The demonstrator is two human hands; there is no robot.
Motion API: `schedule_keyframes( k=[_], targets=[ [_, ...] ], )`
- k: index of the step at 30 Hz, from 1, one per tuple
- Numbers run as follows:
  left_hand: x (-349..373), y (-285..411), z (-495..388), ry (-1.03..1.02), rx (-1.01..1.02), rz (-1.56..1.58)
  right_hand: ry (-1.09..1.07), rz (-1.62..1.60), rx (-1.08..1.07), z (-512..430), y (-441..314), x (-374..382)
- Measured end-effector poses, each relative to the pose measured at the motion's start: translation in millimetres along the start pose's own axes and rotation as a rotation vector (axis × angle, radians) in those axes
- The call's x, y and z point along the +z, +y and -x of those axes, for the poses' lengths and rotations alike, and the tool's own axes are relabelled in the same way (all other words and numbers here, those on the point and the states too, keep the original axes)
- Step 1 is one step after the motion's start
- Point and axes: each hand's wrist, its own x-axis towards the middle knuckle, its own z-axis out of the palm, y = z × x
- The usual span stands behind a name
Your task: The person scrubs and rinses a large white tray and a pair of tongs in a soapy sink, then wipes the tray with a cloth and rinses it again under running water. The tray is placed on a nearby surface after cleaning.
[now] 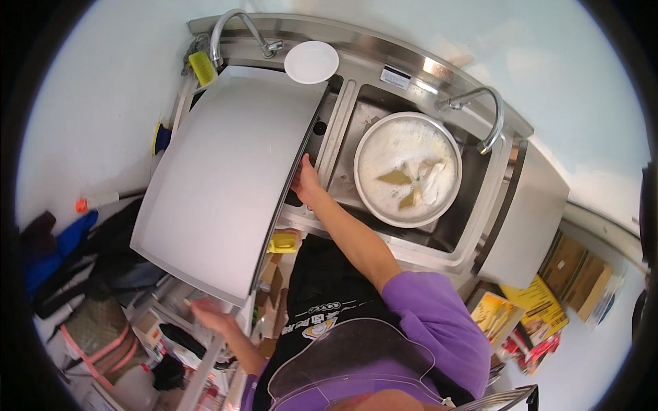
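Observation:
A large white panel (221, 174) with a dark right edge lies slanted over the left part of a steel double sink. My right hand (307, 182) grips its right edge, with the fingers partly hidden behind it. Just below the panel's lower edge is my left hand (211, 314), blurred by motion; whether it touches the panel cannot be told. In the right basin (344, 190) stands a round metal bowl (358, 180) of foamy liquid (396, 138), with a pale cloth (434, 182) and olive-coloured pieces (395, 178) in it.
A white plate (311, 62) sits at the sink's back ledge. Curved taps rise at the left (241, 15) and right (496, 113). A yellow-green brush (202, 68) is at the back left. Cardboard boxes (570, 262) stand at the right; a cluttered shelf (200, 370) is at lower left.

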Motion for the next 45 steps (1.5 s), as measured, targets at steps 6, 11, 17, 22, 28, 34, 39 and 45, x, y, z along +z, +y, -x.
schedule_keyframes(
  k=[6,11,17,22,28,34,39,45],
  targets=[
    [35.9,-91.1,-45.3,-0.379,-0.281,-0.124,0.125,-0.128,0.010,-47.3,10.2,17.1],
    [103.9,-117.6,-72.8,-0.609,-0.375,-0.515,0.028,-0.110,-0.071,-65.9,35.8,28.6],
    [196.9,-126.9,-93.1,-0.963,-0.313,-0.732,0.101,0.168,-0.150,-33.9,10.6,12.8],
    [259.6,-150.2,-73.4,-1.260,-0.303,-0.845,0.008,0.250,-0.614,117.9,-33.8,-58.4],
    [314.1,-176.6,-32.9,-1.490,-0.292,-0.911,1.593,0.469,-0.968,385.3,-6.1,-298.1],
    [313.6,-190.6,28.7,-1.620,-0.212,-0.985,2.397,0.257,-0.572,587.6,69.8,-471.4],
    [303.9,-215.9,85.9,-1.652,-0.141,-1.114,2.334,0.314,-0.720,570.6,54.5,-492.4],
    [298.4,-241.9,164.3,-1.704,0.007,-1.296,1.946,0.431,-0.969,512.8,76.1,-483.1]
  ],
)
